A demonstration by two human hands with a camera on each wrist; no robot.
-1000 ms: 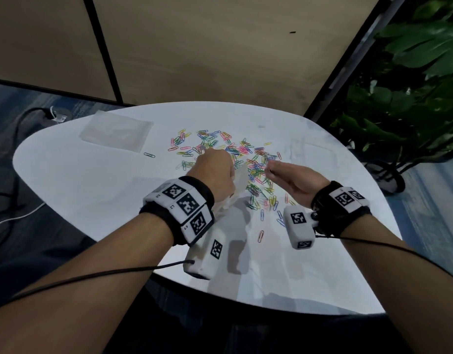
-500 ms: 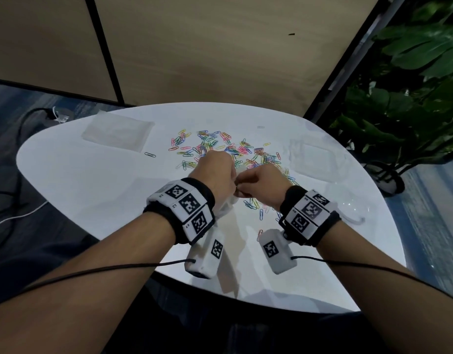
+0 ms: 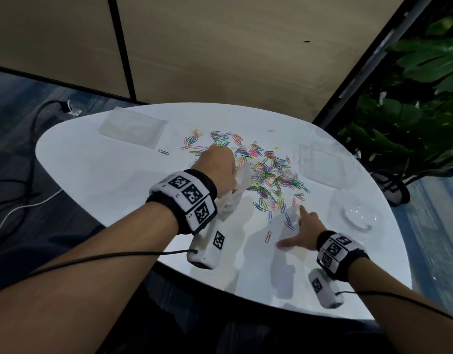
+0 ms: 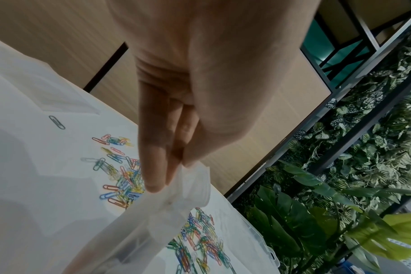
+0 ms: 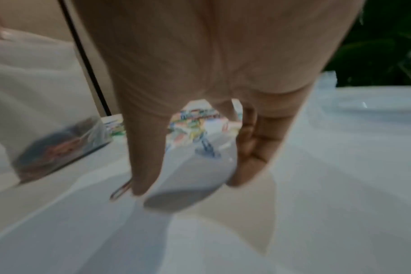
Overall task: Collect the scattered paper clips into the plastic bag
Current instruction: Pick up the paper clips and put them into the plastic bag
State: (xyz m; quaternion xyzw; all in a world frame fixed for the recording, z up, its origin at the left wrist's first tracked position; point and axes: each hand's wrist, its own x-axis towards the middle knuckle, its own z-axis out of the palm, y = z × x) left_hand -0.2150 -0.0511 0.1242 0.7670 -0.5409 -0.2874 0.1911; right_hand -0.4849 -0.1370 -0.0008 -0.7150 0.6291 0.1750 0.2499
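Colourful paper clips [image 3: 266, 172] lie scattered across the middle of the white table [image 3: 92, 175]. My left hand [image 3: 217, 169] hovers over the heap's left side and pinches the top edge of a clear plastic bag [image 3: 233, 198], which hangs down from it. The left wrist view shows the fingertips [image 4: 153, 183] pinching the bag [image 4: 153, 222] above the clips [image 4: 120, 178]. My right hand [image 3: 297, 226] is low over the table at the heap's near edge, fingers spread and holding nothing. An orange clip [image 3: 268, 236] lies just left of its thumb [image 5: 146, 157]. The right wrist view is blurred; clips show inside the bag [image 5: 56, 148].
Two more clear bags lie flat, one at the back left [image 3: 132, 129] and one at the right [image 3: 320, 164]. A clear round dish [image 3: 358, 215] sits near the right edge. A lone clip [image 3: 163, 152] lies apart at the left. A potted plant [image 3: 411, 111] stands beyond the right edge.
My right hand left the bag's mouth beside the left hand and dropped down and to the right, spreading its fingers over the near clips. The left hand still holds the bag.
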